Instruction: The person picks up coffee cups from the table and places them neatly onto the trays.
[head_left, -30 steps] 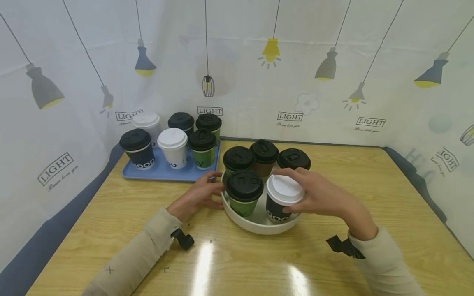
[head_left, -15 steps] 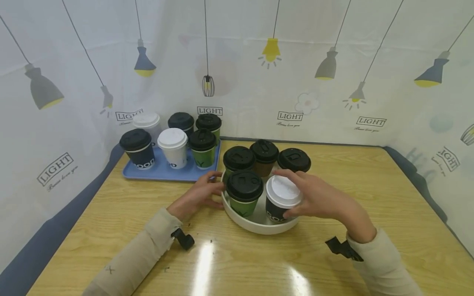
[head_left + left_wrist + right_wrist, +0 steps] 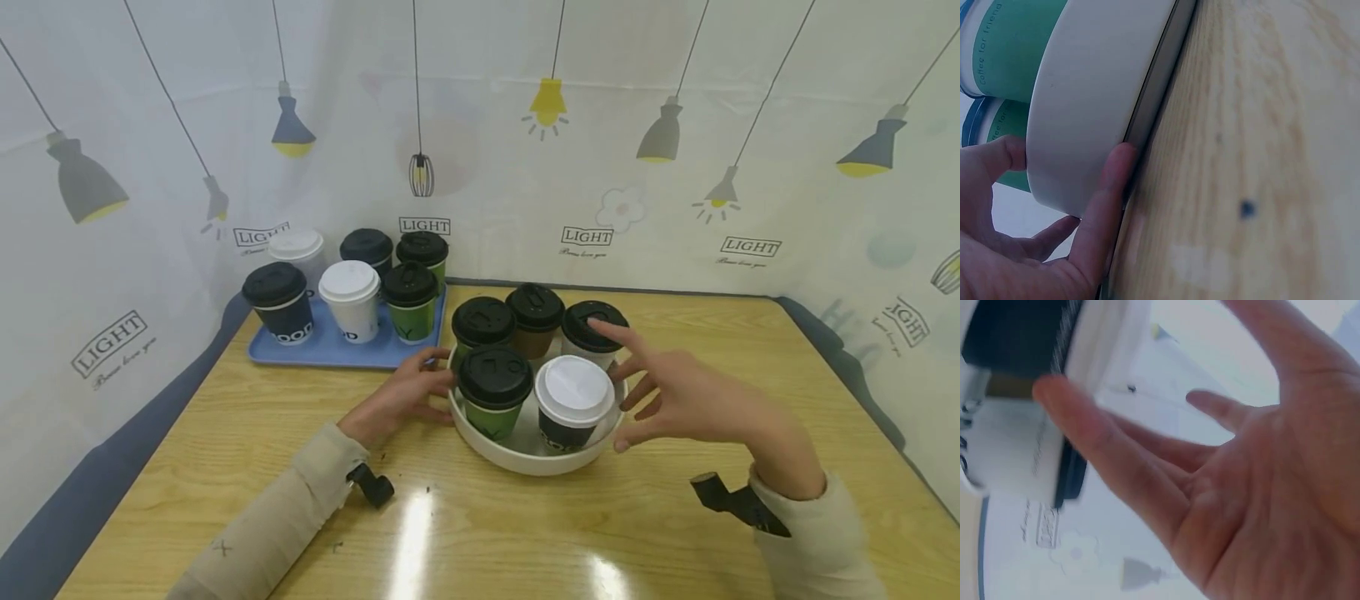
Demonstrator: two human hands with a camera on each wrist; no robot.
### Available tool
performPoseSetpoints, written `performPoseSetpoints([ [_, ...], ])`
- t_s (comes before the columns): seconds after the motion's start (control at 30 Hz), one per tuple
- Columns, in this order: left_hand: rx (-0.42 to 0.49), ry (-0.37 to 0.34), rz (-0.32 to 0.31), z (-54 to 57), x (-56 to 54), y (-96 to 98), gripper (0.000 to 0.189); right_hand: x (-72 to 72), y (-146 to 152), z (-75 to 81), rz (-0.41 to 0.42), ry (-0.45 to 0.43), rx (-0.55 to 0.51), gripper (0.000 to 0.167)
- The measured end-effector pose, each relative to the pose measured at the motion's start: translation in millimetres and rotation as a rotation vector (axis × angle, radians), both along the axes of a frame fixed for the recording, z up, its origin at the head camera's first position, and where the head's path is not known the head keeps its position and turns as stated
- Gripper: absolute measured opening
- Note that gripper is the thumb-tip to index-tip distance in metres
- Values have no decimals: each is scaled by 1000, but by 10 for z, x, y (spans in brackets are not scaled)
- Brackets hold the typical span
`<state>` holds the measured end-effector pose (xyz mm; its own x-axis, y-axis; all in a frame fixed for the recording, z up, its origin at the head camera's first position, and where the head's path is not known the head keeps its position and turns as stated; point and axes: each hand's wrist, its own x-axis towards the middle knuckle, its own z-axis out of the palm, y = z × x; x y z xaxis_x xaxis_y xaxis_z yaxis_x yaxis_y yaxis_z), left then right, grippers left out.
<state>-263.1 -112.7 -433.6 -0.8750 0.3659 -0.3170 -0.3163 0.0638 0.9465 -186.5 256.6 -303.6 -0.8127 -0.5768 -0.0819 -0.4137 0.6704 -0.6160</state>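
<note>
A round white tray (image 3: 531, 463) with a raised rim stands on the table and bears several lidded paper coffee cups. My left hand (image 3: 408, 390) holds the tray's left side; in the left wrist view its thumb (image 3: 1113, 172) lies along the outer wall and another finger reaches the rim. At the tray's front right stands a dark cup with a white lid (image 3: 574, 390). My right hand (image 3: 693, 396) is just right of that cup, fingers spread and holding nothing. Its index finger overlaps the black-lidded white cup (image 3: 588, 354) behind. A green cup (image 3: 491, 417) stands front left.
A blue rectangular tray (image 3: 337, 357) at the back left carries several lidded cups, among them a white cup (image 3: 352, 312) and a green cup (image 3: 411, 321). A curtain (image 3: 495, 200) printed with lamps hangs behind the wooden table (image 3: 750, 375).
My right hand has let go of the white-lidded cup and moved right, its fingers spreading. The cup stands in the round tray. My left hand has stayed put.
</note>
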Motion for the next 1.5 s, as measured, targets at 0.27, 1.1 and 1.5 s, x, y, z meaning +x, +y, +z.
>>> performPoseSetpoints([
  [0.27,-12,-16,-2,-43,-20,1,60,-35,330,55,-106,48,70,118],
  [1.1,-176,-28,-253,196,33,-145,61,-576,469,-870,-183,-752,-199,81],
  [1.5,-123,-128,-362,340,58,-192,77,-630,500,-900,-171,-857,-311,105],
])
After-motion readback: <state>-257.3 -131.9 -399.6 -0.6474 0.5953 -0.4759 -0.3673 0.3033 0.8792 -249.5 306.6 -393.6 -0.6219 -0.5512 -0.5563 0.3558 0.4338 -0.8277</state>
